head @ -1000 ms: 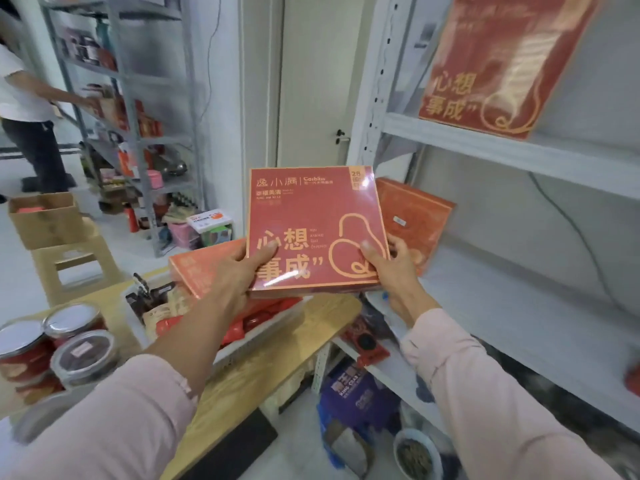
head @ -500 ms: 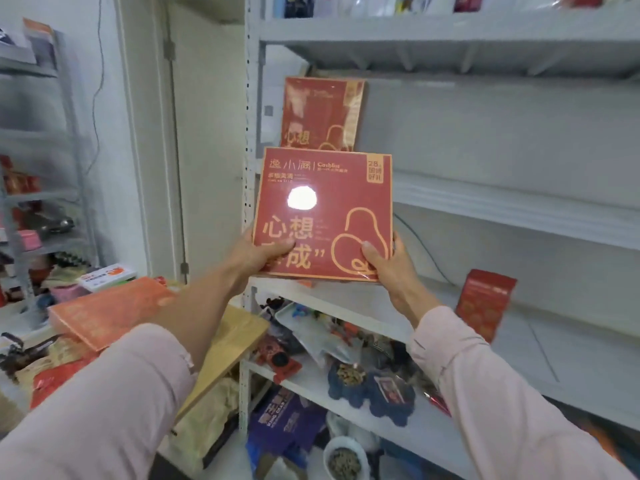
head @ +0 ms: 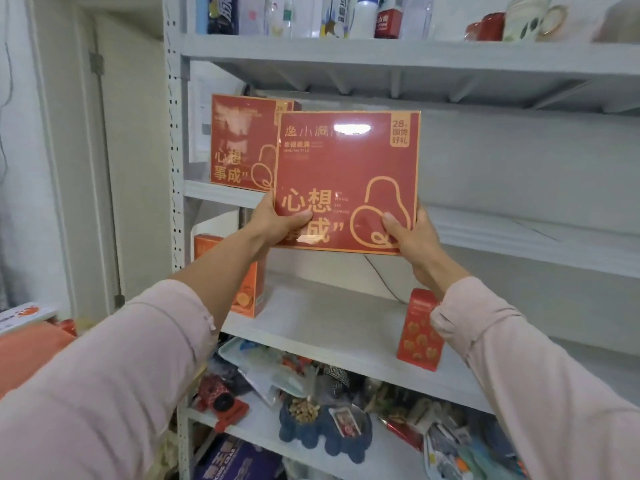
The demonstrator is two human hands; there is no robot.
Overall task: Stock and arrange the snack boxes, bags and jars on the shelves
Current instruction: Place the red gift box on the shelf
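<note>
Up against the grey metal shelving (head: 173,150), I hold a flat red gift box (head: 346,174) upright in both hands, printed face toward me. My left hand (head: 280,221) grips the lower left corner, thumb laid across the gold lettering. My right hand (head: 412,233) grips the lower right corner, thumb on the gold gourd outline. The fingers of both hands are behind the box, out of sight.

The box hangs in front of the second shelf (head: 221,195) from the top, its bottom edge lower than that shelf's front lip. It touches nothing but my hands, as far as I can tell.

- Same shelf, left end: a matching red box (head: 242,143) stands upright, partly covered by mine.
- Shelf below: an orange box (head: 252,289) stands by the post. A small red carton (head: 417,334) stands further right, beside my right sleeve (head: 519,375).
- Top shelf: bottles (head: 363,15) and a mug (head: 526,17).
- Lowest shelf in sight: mixed clutter and a dark blue dish (head: 294,434) of nuts.
</note>
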